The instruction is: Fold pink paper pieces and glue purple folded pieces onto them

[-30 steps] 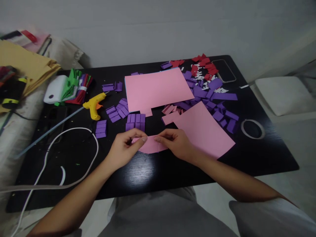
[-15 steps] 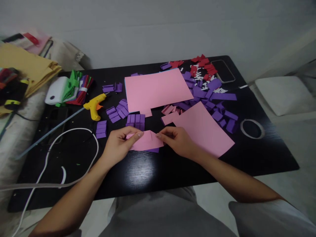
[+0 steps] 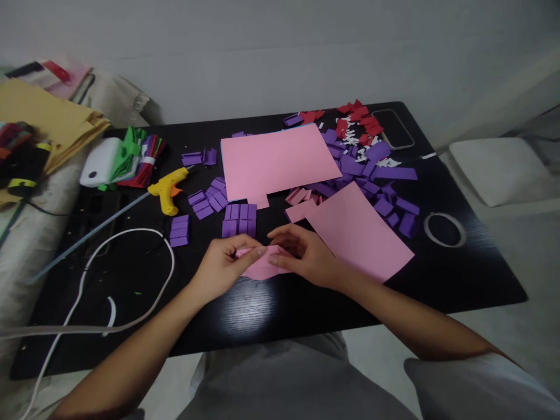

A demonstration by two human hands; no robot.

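Observation:
Between my hands is a small piece of pink paper (image 3: 262,269) with creases, held just above the near part of the table. My left hand (image 3: 224,262) pinches its left side, thumb on top. On the right side my right hand (image 3: 308,255) grips the paper with the thumb in front and the fingers curled behind. A large pink sheet (image 3: 359,233) lies by my right wrist, and another pink sheet (image 3: 280,160) rests farther back. Folded purple paper pieces (image 3: 239,220) sit just beyond my left hand.
A yellow glue gun (image 3: 168,189) with a long glue stick lies to the left, near a looped white cable (image 3: 172,262). Purple paper strips (image 3: 350,166) and red scraps (image 3: 370,123) are heaped at back right. A tape roll (image 3: 445,230) lies on the right.
Both hands have come slightly nearer to me and closer together with the pink paper. The paper looks more bent, and the purple piece beneath it no longer shows.

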